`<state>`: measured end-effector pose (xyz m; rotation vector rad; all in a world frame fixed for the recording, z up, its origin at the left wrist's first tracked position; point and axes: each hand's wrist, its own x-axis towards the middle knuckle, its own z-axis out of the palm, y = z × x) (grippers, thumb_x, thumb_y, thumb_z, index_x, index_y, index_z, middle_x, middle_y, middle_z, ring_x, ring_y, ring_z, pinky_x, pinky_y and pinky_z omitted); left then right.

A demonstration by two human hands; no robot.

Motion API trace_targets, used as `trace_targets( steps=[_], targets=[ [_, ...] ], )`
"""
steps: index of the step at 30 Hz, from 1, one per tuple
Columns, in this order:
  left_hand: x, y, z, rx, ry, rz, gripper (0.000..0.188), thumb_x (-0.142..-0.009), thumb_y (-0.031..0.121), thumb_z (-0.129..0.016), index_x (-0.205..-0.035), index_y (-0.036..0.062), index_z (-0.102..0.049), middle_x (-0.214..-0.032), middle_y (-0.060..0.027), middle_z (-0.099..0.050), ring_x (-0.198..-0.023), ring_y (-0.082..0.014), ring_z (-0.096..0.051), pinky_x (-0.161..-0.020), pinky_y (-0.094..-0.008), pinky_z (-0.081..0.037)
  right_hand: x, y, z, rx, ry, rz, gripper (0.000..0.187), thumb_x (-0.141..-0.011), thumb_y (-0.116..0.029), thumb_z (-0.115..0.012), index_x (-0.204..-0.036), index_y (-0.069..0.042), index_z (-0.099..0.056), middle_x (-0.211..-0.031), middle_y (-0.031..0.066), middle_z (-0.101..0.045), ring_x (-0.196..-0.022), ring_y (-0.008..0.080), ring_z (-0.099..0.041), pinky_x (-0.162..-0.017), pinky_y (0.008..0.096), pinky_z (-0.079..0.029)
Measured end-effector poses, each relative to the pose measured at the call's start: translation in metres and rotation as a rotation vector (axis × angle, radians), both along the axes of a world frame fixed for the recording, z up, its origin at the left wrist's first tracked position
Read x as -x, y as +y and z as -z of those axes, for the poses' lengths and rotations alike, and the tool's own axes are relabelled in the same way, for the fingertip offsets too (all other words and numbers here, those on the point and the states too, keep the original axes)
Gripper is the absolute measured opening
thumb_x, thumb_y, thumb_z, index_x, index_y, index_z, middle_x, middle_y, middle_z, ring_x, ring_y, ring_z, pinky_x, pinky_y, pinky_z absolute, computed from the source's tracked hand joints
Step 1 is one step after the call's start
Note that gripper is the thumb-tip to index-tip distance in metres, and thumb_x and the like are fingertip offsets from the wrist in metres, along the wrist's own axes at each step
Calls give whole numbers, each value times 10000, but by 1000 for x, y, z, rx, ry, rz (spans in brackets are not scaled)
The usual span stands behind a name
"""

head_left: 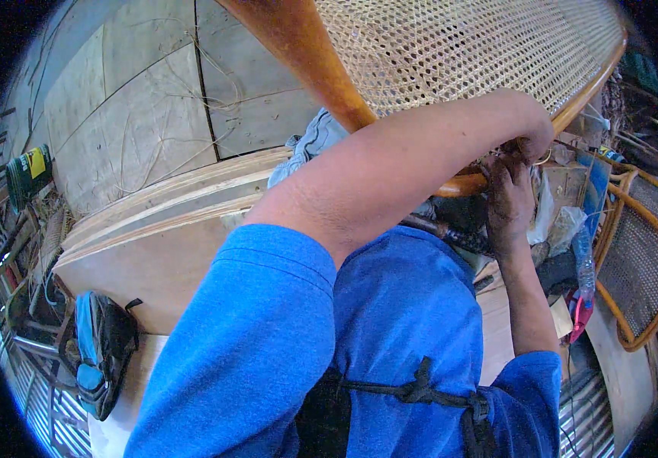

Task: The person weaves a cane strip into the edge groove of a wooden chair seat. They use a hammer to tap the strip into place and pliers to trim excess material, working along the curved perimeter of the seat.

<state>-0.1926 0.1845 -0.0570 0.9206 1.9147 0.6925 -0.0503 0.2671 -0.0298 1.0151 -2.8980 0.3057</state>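
Note:
A large piece of rattan furniture with a woven cane panel (451, 53) and a glossy brown wooden frame (306, 53) fills the upper middle and right. Reaching across it, my left arm ends in my left hand (535, 137), bent down at the lower right edge of the panel with its fingers curled. Just below, my right hand (510, 200) comes up from the lower right, its fingers closed beside the frame's near rail. Both hands almost touch. A thin pale curve shows beside the left hand, but what the fingers grip is hidden.
Stacked plywood sheets (168, 229) lie at left, with a black and blue backpack (104, 351) below them. A grey-blue cloth (317, 141) hangs by the frame. To the right are a clear plastic bottle (584, 259) and another rattan piece (638, 267).

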Motion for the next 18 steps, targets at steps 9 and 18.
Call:
trace_targets(
  steps=[9, 18],
  targets=[
    [2, 8, 6, 45, -67, 9, 232, -761, 262, -573, -925, 115, -648, -929, -70, -643, -810, -203, -585, -745, -380, -436, 4, 4, 0, 30, 4, -49, 302, -726, 16, -595, -1012, -79, -593, -1001, 149, -574, -973, 341, -550, -779, 413, -461],
    [0, 3, 2, 9, -65, -82, 256, -762, 237, -572, -980, 126, -646, -992, -69, -644, -832, -212, -599, -754, -375, -442, 2, 4, 6, -38, 2, 38, 213, -760, -32, -584, -971, -66, -579, -1031, 147, -567, -973, 347, -542, -783, 419, -452]
  ],
)
